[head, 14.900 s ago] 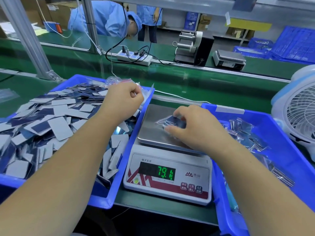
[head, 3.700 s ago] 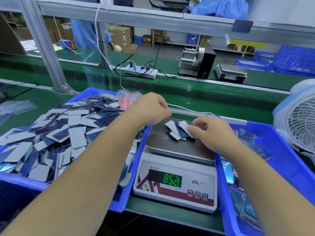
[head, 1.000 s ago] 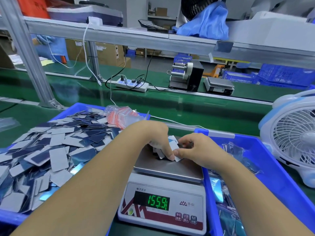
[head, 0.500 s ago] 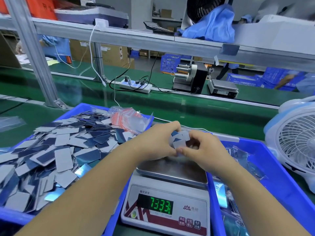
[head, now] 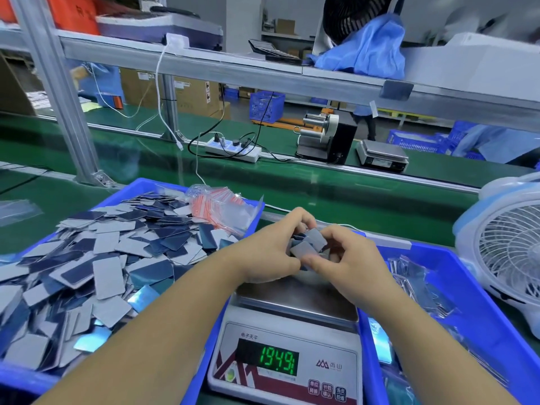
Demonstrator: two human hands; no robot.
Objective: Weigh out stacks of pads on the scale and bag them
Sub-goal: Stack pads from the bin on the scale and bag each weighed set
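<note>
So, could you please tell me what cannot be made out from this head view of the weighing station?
- Pad count in the stack: fingers of the left hand and right hand cover most of it.
- Far part of the scale pan: hidden behind both hands.
- Button labels on the scale: too small.
- Near end of the right bin: hidden by the right forearm and cut by the frame edge.

You have grey and dark-blue pads (head: pixel 108 258) in a blue tray (head: pixel 137 187); your scale (head: pixel 285 366) shows green digits above red-and-white striping.

Green conveyor belt (head: pixel 336 200) w/ aluminium frame post (head: pixel 55 92), shelf (head: pixel 263 74) overhead, cardboard boxes (head: pixel 187 95) behind.
</note>
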